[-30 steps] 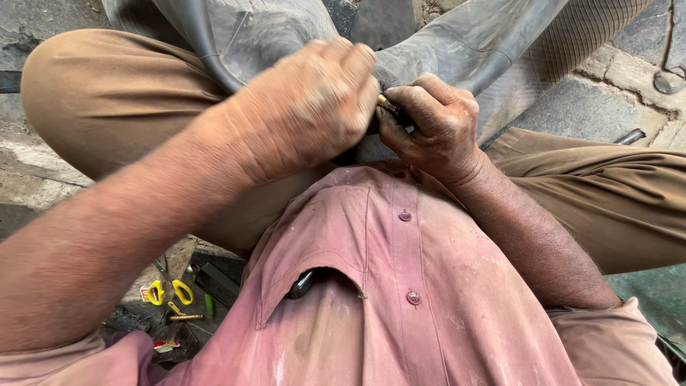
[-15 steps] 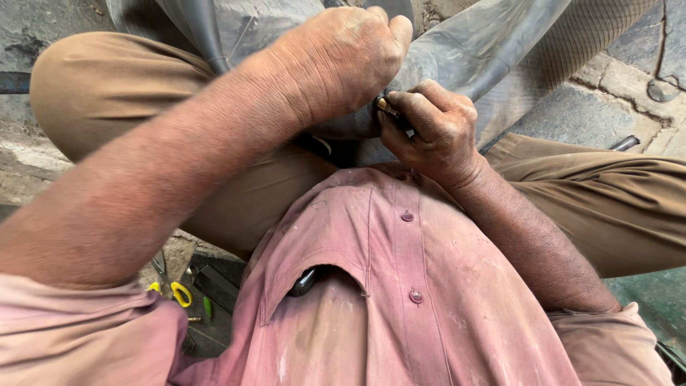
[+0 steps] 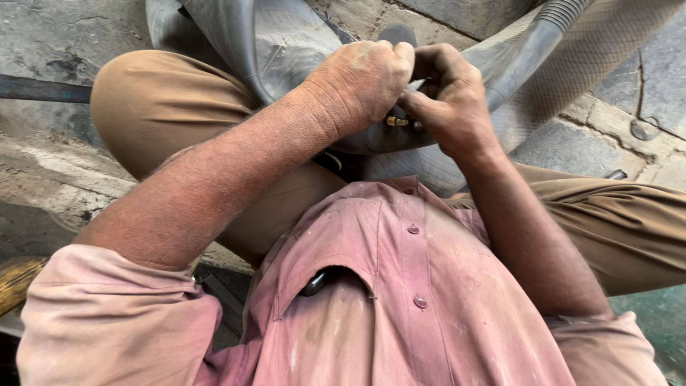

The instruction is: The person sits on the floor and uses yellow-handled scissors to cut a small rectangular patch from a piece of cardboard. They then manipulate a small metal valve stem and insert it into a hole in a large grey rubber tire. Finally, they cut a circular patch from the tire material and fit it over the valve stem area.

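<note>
Rubber: one grey-black inner tube [image 3: 286,43] lies across the person's lap, between the knees, bulging up toward the top edge of the view.
Valve: one brass valve stem [image 3: 397,121] sticks out of the tube, between the two hands.
Hands: two, both the person's own.
Left hand [image 3: 361,86]: fingers curled together over the tube, pressing the rubber just beside the valve; the fingertips are hidden behind the knuckles.
Right hand [image 3: 450,100]: thumb and forefinger pinched on the end of the valve stem, other fingers folded in.
Tyre: one ribbed tyre [image 3: 593,64] curves along the upper right, touching the tube.
Clothing: one faded pink shirt [image 3: 400,300] with three buttons in view and a dark object poking from its pocket; tan trousers [image 3: 157,121].
Edges and room: hands work close together, hemmed in by knees on both sides and the tyre to the right.
Surface: stained, cracked concrete floor [image 3: 64,43]; one metal ring [image 3: 644,129] lies on it at far right.
</note>
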